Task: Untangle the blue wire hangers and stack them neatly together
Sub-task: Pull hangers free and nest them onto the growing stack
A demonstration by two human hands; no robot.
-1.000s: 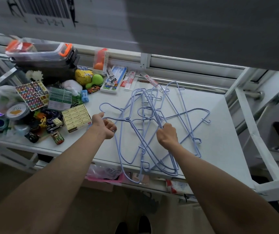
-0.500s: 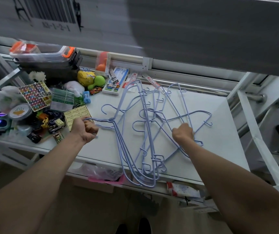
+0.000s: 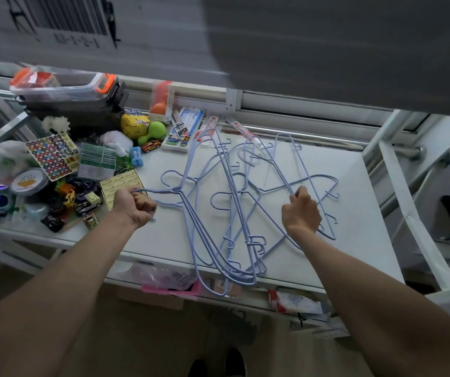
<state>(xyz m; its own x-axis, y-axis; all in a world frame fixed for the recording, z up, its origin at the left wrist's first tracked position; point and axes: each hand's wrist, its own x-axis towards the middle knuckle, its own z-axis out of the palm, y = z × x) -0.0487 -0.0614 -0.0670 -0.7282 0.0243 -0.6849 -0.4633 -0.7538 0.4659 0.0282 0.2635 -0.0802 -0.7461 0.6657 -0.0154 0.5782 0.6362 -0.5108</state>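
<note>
So we're maybe a third of the way in, going by how it all lies. Our left hand [image 3: 136, 207] is closed in a fist around the hook ends of a few thin blue wire hangers [image 3: 191, 227], and those ones look lined up already: their necks meet just right of the fist and their long bars run together down to the near edge of the white shelf top [image 3: 359, 240], even poking a bit past it. That's the beginning of our neat stack, we'd say.

The rest is the problem. The other blue wire hangers [image 3: 267, 170] are a crossed-up mess across the middle of the shelf top, some reaching toward the far edge, a couple fanned out toward the right side. Our right hand [image 3: 301, 212] is pinching one wire of that tangle between fingertips, so it's closed on a hanger, but we honestly can't tell which hanger that wire belongs to.

A few little clip hooks near the near edge look snagged on each other, and that's probably where it'll fight us.

The heap of colourful toys and small packets [image 3: 63, 180] fills the left end of the shelf top, right next to our left fist, so there's not much room that side for pulling hangers free.
</note>
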